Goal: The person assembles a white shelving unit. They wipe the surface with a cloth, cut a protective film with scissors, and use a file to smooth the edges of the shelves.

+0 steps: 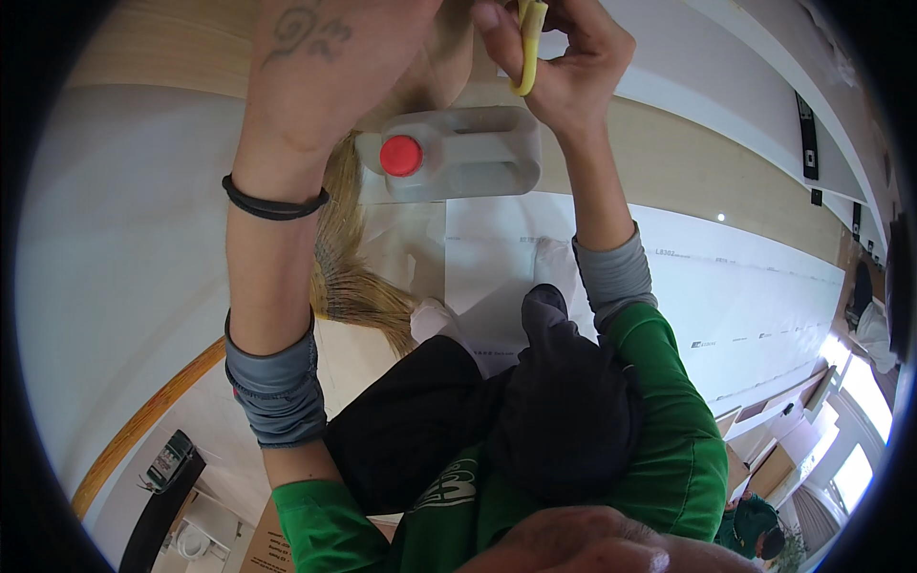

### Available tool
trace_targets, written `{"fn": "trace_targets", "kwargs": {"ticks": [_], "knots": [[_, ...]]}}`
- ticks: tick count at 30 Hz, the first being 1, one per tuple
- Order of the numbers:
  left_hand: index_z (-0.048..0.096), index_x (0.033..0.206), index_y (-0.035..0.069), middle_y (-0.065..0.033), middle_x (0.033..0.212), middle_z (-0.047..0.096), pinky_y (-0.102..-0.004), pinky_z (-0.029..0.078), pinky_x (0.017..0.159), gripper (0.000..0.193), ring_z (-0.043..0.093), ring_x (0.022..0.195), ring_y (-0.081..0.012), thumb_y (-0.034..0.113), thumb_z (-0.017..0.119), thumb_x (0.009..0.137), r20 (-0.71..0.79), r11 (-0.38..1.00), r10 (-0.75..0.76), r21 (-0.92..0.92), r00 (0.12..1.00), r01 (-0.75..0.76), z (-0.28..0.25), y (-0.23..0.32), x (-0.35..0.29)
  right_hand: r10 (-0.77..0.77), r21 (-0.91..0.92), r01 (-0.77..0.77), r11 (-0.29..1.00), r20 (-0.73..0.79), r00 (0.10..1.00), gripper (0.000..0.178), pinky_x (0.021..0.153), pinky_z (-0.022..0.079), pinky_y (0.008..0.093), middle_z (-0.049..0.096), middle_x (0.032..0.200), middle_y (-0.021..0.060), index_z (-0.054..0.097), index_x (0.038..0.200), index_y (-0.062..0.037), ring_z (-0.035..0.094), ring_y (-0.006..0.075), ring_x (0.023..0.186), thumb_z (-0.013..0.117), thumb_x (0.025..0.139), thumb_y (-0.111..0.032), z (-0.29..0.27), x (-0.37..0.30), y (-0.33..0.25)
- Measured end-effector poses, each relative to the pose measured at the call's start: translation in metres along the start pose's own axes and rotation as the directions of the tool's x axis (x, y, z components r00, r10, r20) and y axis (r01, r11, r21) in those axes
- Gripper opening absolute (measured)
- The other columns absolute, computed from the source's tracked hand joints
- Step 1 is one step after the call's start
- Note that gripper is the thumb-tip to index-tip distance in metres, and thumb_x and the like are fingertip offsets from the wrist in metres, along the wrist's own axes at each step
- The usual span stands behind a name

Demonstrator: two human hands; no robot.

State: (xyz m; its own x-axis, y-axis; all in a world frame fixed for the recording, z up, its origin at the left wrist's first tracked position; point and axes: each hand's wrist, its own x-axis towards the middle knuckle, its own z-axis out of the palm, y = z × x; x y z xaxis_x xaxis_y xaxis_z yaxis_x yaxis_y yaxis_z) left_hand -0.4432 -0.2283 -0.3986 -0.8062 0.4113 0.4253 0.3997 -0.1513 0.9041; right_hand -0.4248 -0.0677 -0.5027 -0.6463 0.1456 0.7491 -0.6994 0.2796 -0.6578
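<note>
Both my arms reach up toward the top edge of the head view. My left hand [353, 48] is cut off there, and its fingers are out of sight. In my right hand [578, 67], the thumb and fingers close on a yellow curved piece [529, 53] shaped like a loop handle; the rest of it lies beyond the edge. Just below my hands is a cloudy plastic jug [487, 153] with a red screw cap [401, 156]. Next to my left forearm a straw broom [353, 286] has its bristles spread by my foot.
White printed protective sheeting [707, 306] covers the surface to the right. A pale wall panel [143, 210] rises on the left, with a wooden edge strip [143, 425] below it. Another person [750, 525] in green is at the lower right. A cardboard box [267, 544] sits lower left.
</note>
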Motion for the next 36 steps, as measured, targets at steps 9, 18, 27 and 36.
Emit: {"fn": "trace_targets", "kwargs": {"ticks": [9, 18, 27, 36], "knots": [[0.062, 0.107, -0.007, -0.0109, 0.094, 0.069, -0.0242, 0.058, 0.075, 0.010, 0.068, 0.083, -0.0123, 0.001, 0.060, 0.101, 0.003, 0.998, -0.012, -0.057, 1.000, 0.012, 0.000, -0.002, -0.001, -0.072, -0.074, 0.068, 0.995, -0.053, 0.996, 0.023, 0.056, 0.044, 0.0207, 0.070, 0.078, 0.0009, 0.076, 0.102, -0.0033, 0.056, 0.0048, 0.063, 0.083, 0.082, -0.011, 0.004, -0.002, 0.007], [0.061, 0.109, -0.008, -0.0119, 0.095, 0.069, -0.0244, 0.059, 0.075, 0.011, 0.069, 0.082, -0.0128, 0.000, 0.059, 0.101, -0.025, 0.999, -0.048, -0.014, 0.999, 0.048, 0.006, 0.009, -0.003, 0.009, 0.010, -0.008, 1.000, -0.021, 1.000, 0.020, 0.055, 0.044, 0.0188, 0.071, 0.078, -0.0005, 0.076, 0.100, -0.0035, 0.057, 0.0021, 0.064, 0.083, 0.082, -0.009, 0.000, -0.001, 0.001], [0.062, 0.109, -0.008, -0.0122, 0.097, 0.070, -0.0244, 0.059, 0.077, 0.011, 0.070, 0.084, -0.0137, -0.001, 0.059, 0.101, -0.027, 0.999, -0.032, 0.005, 0.999, 0.032, 0.004, 0.004, -0.005, 0.018, -0.095, -0.018, 0.995, -0.003, 1.000, 0.020, 0.054, 0.041, 0.0191, 0.066, 0.072, -0.0018, 0.076, 0.098, -0.0031, 0.053, 0.0025, 0.060, 0.085, 0.082, -0.012, -0.002, 0.002, 0.006], [0.062, 0.124, -0.008, -0.0187, 0.125, 0.066, -0.0392, 0.054, 0.099, 0.029, 0.068, 0.113, -0.0271, -0.002, 0.053, 0.096, -0.177, 0.976, -0.136, 0.142, 0.975, 0.162, -0.015, 0.036, -0.062, -0.082, -0.168, 0.121, 0.978, 0.223, 0.971, 0.030, 0.061, 0.054, 0.0292, 0.071, 0.081, 0.0085, 0.069, 0.095, -0.0015, 0.066, 0.0161, 0.067, 0.088, 0.073, -0.011, -0.046, -0.025, -0.019]]}}
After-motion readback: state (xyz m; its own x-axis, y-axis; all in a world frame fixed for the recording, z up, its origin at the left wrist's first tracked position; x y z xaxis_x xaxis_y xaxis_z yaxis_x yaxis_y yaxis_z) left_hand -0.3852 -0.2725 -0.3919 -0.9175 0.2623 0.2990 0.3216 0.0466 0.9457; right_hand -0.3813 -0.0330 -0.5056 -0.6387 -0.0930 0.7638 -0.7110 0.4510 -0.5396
